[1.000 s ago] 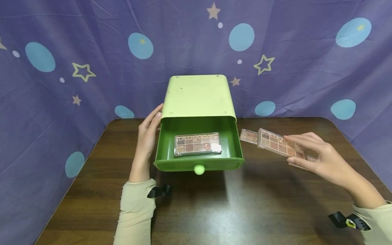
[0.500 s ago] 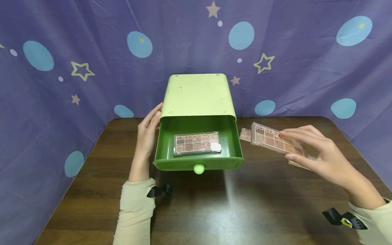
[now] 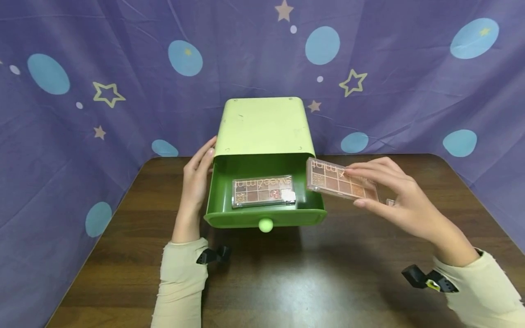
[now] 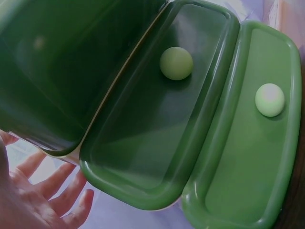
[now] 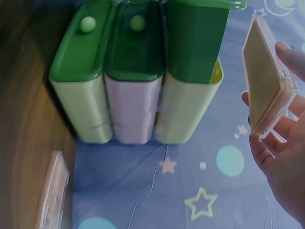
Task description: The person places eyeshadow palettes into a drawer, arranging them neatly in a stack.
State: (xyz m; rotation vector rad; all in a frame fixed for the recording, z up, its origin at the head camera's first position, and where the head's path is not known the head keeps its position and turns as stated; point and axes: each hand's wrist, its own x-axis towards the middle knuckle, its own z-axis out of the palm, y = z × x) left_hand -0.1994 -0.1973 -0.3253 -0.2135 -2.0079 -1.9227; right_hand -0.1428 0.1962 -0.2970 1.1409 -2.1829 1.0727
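Observation:
My left hand (image 3: 196, 177) rests against the left side of a light green drawer cabinet (image 3: 264, 127), its fingers extended and spread in the left wrist view. The top drawer (image 3: 229, 221) is pulled out, with one eyeshadow palette (image 3: 262, 191) lying inside. My right hand (image 3: 395, 198) pinches a second eyeshadow palette (image 3: 334, 181) between thumb and fingers. That palette is tilted, and its left end overlaps the drawer's right wall in the head view. The right wrist view has it beside the pulled-out drawer, apart from it.
Below the pulled-out drawer are a middle drawer (image 4: 143, 138) and a bottom drawer (image 4: 248, 143), both closed, with round knobs. Another palette (image 5: 53, 193) lies on the wooden table (image 3: 348, 273), mostly hidden by my right hand in the head view. A purple patterned curtain (image 3: 254, 54) hangs behind.
My right hand has carried its palette leftward, from above the table to the drawer's right edge. My left hand stays against the cabinet, and the palette inside the drawer has not moved.

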